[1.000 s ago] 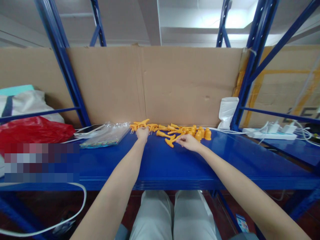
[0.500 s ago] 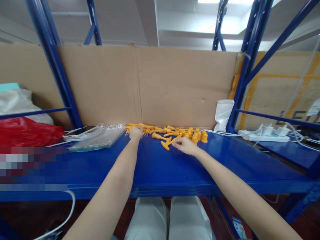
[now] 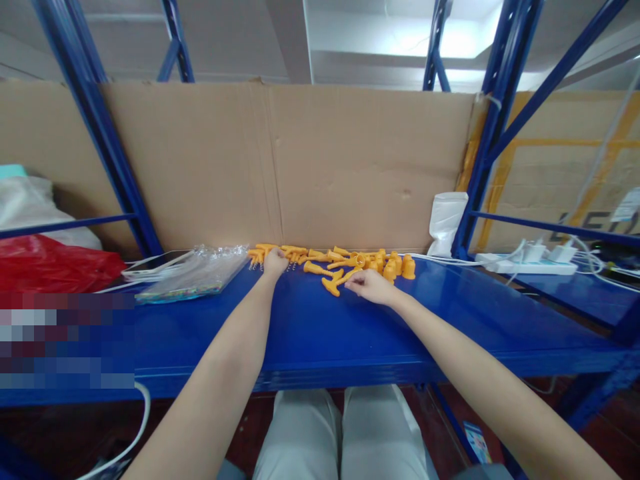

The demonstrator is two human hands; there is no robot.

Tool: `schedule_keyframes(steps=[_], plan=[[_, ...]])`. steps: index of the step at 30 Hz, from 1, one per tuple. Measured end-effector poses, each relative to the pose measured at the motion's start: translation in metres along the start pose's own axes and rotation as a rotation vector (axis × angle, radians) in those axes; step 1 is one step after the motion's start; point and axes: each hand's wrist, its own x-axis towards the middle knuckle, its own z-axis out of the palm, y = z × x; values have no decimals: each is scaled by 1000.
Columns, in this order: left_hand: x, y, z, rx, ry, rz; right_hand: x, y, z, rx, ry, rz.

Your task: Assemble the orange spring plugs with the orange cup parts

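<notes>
In the head view, the right hand (image 3: 371, 285) rested a little right of centre in the frame, its thumb and fingers drawn together at the tip. An orange T-shaped piece (image 3: 331, 287) lay on the blue shelf (image 3: 320, 327) just left of those fingertips, near the middle of the frame; whether they were closed on it or only beside it could not be told. The left hand (image 3: 275, 262) was among the orange T-handles with metal spirals (image 3: 259, 253), left of centre along the cardboard panel (image 3: 350, 167). Its fingers were hidden behind its own back, so I could not tell whether they gripped anything.

The T-shaped piece looked like moulded plastic: probably light, stiff, rather smooth and not easily broken. The crossbar seemed the surest place to hold it, with the stem as a second grip for a pinch.

Its crossbar slanted from upper left to lower right in the frame, while its stem seemed to point right and slightly up, toward the fingertips; the far end was too small to make out. Near the left hand, the spirals pointed down the frame beneath their handles. Orange tubes (image 3: 316, 268) lay mostly sideways between the hands, and bell-shaped orange caps (image 3: 409, 268) stood at the right end of the pile.
</notes>
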Motion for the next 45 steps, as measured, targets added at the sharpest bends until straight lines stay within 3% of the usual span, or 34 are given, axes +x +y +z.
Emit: schedule_keyframes(steps=[8, 14, 23, 26, 30, 34, 39, 45], plan=[[1, 2, 7, 3, -118, 55, 2, 2, -2, -30, 6, 1], [-9, 3, 9, 299, -157, 151, 1, 0, -2, -34, 10, 4], [-18, 3, 5, 425, -164, 227, 1, -3, -4, -46, 2, 6], [-20, 7, 2, 443, -128, 305, 1, -2, -5, -62, -2, -4], [-23, 19, 2, 432, -117, 521, 1, 0, -6, -80, -7, -40], [-31, 37, 7, 448, -232, 703, 0, 0, -8, -108, 7, -41], [-46, 55, 15, 457, -427, 758, 0, 2, -11, -140, 26, -29], [-55, 55, 11, 393, -399, 718, 1, 7, -11, -159, 47, -37]])
